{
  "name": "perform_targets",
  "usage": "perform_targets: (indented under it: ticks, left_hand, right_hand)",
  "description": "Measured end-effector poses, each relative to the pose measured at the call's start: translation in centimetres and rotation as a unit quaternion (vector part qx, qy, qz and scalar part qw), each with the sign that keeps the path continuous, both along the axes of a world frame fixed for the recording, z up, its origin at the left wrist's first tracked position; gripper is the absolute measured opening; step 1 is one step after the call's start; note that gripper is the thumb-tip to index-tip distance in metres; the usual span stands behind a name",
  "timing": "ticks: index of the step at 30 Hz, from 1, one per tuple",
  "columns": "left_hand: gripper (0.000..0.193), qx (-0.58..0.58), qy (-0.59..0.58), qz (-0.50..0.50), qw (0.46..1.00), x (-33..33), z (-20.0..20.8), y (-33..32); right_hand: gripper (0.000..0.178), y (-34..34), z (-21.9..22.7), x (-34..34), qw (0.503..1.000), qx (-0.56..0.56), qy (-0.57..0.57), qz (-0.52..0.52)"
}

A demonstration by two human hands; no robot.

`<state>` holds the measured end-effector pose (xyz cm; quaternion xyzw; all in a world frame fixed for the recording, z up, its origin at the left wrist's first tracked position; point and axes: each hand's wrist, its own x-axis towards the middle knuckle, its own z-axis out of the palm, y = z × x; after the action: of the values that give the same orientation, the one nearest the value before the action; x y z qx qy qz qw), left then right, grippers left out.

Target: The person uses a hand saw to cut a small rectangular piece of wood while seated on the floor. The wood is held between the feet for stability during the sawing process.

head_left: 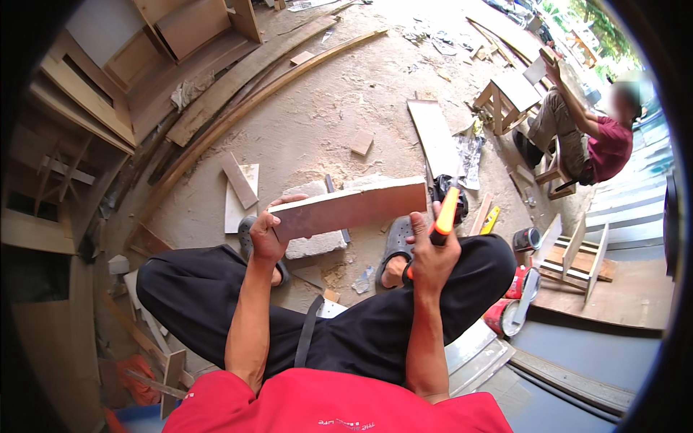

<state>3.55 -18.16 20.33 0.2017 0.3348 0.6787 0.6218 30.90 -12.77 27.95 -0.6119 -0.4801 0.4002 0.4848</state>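
My left hand (266, 234) grips the left end of a flat rectangular wooden board (350, 208), held level above my knees. My right hand (432, 252) is closed around an orange-handled tool (445, 215) right beside the board's right end; the tool's working tip is hidden behind the hand and board. I sit with black trousers and grey sandals on a dusty floor.
Board offcuts (240, 180) and long curved wooden strips (245, 94) lie on the floor ahead. Wooden frames (79, 94) stack at the left. A small wooden stool (509, 97) and a seated person in a maroon shirt (588, 141) are at the upper right. A can (527, 238) stands by my right knee.
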Motion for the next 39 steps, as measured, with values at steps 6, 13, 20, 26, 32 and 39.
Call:
perform_targets:
  ticks: [6, 13, 20, 26, 32, 39]
  left_hand:
    - [0.072, 0.048, -0.055, -0.059, 0.996, 0.4, 1.4, 0.7]
    - [0.053, -0.013, 0.102, -0.143, 0.984, -1.3, 2.9, -0.5]
    - [0.036, 0.007, 0.215, -0.174, 0.961, -2.8, 2.8, -1.3]
    - [0.023, -0.017, 0.354, -0.201, 0.913, -1.5, 3.3, 0.1]
    - [0.018, 0.007, 0.466, -0.207, 0.86, 2.2, 5.2, 1.6]
    - [0.017, 0.053, 0.459, -0.203, 0.863, 3.2, 4.4, 2.0]
  right_hand:
    - [0.04, 1.9, 3.4, 2.1, 1.0, -0.011, -0.001, 0.017]
    - [0.028, 1.8, 2.1, 3.0, 0.984, -0.011, 0.11, 0.14]
    - [0.028, 1.6, 0.6, 3.3, 0.979, 0.011, 0.133, 0.152]
    - [0.025, 1.7, 0.6, 3.1, 0.979, -0.017, 0.11, 0.17]
    - [0.023, 1.2, -0.6, 3.7, 0.979, -0.023, 0.124, 0.163]
    - [0.023, 0.8, -0.2, 3.5, 0.976, -0.024, 0.12, 0.18]
